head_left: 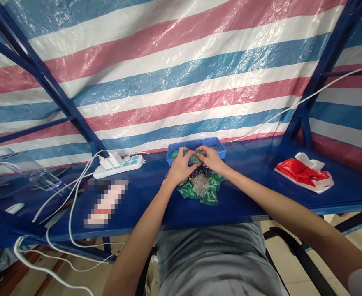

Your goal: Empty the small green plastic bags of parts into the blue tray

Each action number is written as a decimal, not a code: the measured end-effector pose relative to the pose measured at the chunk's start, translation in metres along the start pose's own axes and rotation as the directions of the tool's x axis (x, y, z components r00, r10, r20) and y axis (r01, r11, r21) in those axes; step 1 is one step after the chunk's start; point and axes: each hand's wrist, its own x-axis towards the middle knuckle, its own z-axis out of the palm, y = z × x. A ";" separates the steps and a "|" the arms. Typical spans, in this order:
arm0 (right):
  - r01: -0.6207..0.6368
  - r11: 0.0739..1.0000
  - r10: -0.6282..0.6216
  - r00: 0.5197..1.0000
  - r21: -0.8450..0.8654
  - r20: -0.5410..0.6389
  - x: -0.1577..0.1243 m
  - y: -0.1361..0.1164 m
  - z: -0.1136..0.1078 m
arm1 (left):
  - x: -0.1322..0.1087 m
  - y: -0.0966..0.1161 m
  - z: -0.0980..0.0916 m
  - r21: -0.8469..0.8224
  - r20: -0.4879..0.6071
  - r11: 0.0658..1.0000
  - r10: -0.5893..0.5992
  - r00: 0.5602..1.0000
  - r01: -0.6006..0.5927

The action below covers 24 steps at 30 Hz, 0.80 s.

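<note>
My left hand (180,165) and my right hand (210,158) meet just in front of a shallow blue tray (219,145) on the blue table. Both hands pinch the same small green packet (195,158) between their fingertips, held a little above the table. Below the hands lies a heap of several green packets (210,194) with a clear bag of small metal parts (200,183) on top. More green pieces show inside the tray.
A white power strip (119,165) with plugs and white cables stands left of the hands. A clear plastic box (34,172) sits far left. A red and white plastic bag (304,173) lies at the right. Striped tarpaulin and blue frame bars stand behind.
</note>
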 end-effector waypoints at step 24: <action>-0.006 0.996 0.005 1.000 0.087 0.012 0.002 0.002 0.006 | 0.006 -0.013 0.000 0.042 -0.262 0.993 -0.091 0.961 0.106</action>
